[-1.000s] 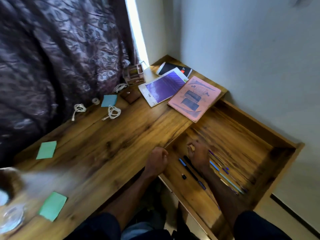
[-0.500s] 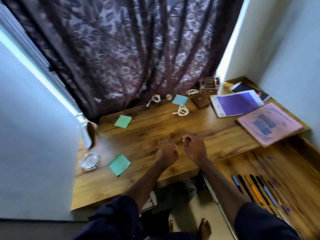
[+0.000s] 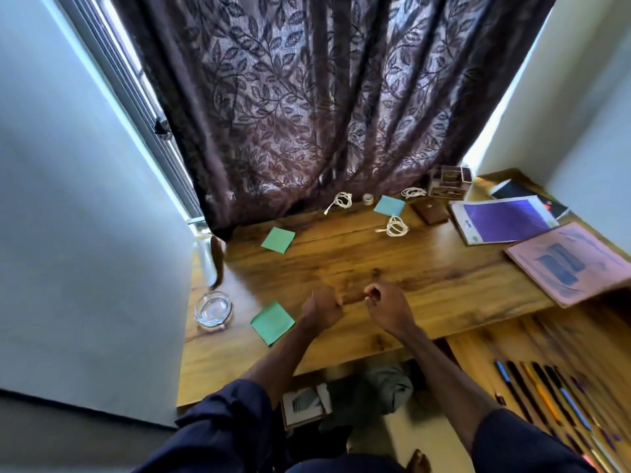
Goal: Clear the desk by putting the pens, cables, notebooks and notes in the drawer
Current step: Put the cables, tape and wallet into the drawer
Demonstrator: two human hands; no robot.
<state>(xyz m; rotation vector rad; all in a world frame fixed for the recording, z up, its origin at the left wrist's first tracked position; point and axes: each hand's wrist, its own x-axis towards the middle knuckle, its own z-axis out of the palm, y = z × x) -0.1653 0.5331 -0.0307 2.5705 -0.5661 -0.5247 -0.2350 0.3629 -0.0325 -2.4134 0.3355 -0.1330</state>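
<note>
Lower right, slim pens (image 3: 546,397) lie side by side in the open wooden drawer (image 3: 478,348), their long axes slanting toward the frame's corner. At centre, the left hand (image 3: 321,310) and right hand (image 3: 387,307) hover over the grained tabletop (image 3: 341,261), each grip closed, fingers curled on nothing. Beyond lie square green notes (image 3: 273,322) and coiled white cables (image 3: 396,227). At right are a flat pink notebook (image 3: 573,264) and a purple notebook (image 3: 505,218).

sleeves (image 3: 225,418): dark navy, ending near elbows | forearms (image 3: 273,363): bare | foot (image 3: 418,460): bare

Blurry pens (image 3: 543,394), drawer (image 3: 566,336) partly off-frame
</note>
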